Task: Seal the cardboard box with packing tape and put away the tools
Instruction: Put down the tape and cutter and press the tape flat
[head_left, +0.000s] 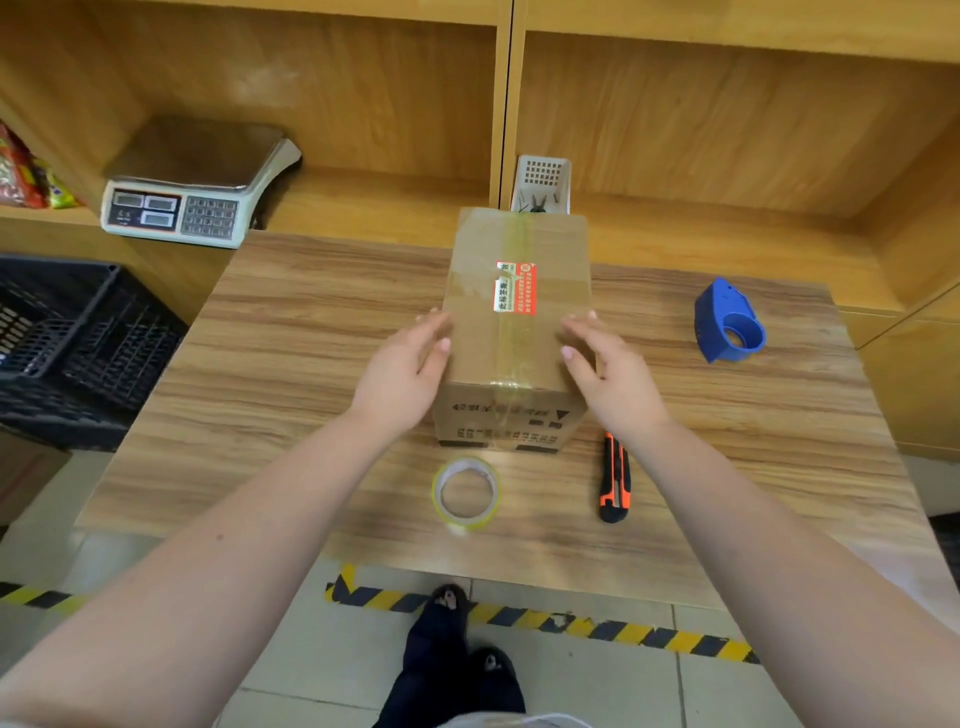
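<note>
Both hands — left hand (410, 364) and right hand (605, 371) — flank the taped cardboard box (514, 332) on the table (291, 353), fingers spread apart, tape roll (466, 492) near

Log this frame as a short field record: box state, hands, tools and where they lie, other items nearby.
box: cardboard box upright on table, tape strip along the top seam, red label on top
left hand: open, at box's left side
right hand: open, at box's right side
tape roll: flat on table, in front of box
knife: on table, front right of box
dispenser: blue, no roll in it, on table to the right
scale: on shelf, back left
crate: black, left of table
</note>
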